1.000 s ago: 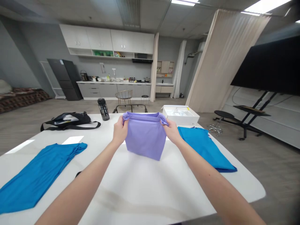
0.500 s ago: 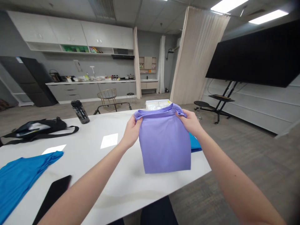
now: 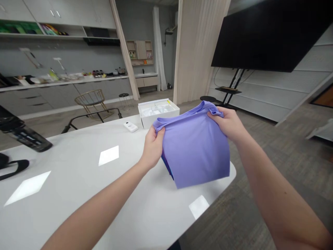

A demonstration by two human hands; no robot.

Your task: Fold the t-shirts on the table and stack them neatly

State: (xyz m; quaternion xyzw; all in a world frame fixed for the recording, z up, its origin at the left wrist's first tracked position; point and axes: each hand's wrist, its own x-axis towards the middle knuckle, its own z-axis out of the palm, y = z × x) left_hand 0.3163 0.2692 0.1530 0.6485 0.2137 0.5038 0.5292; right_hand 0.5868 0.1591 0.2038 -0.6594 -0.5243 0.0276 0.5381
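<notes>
A folded purple shirt [image 3: 196, 149] hangs between my two hands above the right end of the white table [image 3: 125, 211]. My left hand [image 3: 154, 144] pinches its upper left corner, thumb on the near side. At the upper right corner my right hand [image 3: 229, 125] is closed on the cloth in the same way. The top edge sags between the hands and the lower edge hangs tilted. Behind the shirt's left side a strip of blue cloth [image 3: 167, 164] peeks out; the shirt hides the rest of it.
A white open box [image 3: 158, 113] stands at the table's far edge, beside a small white device [image 3: 130, 126]. On the left are a dark bottle [image 3: 28, 135] and a black strap [image 3: 17, 168]. A chair [image 3: 91, 100] and a large screen [image 3: 267, 34] stand beyond.
The view has swung right and down. Both hands have carried the purple shirt rightward, over the blue cloth, and it now tilts. The blue garment and black tablet-like object at left have left view.
</notes>
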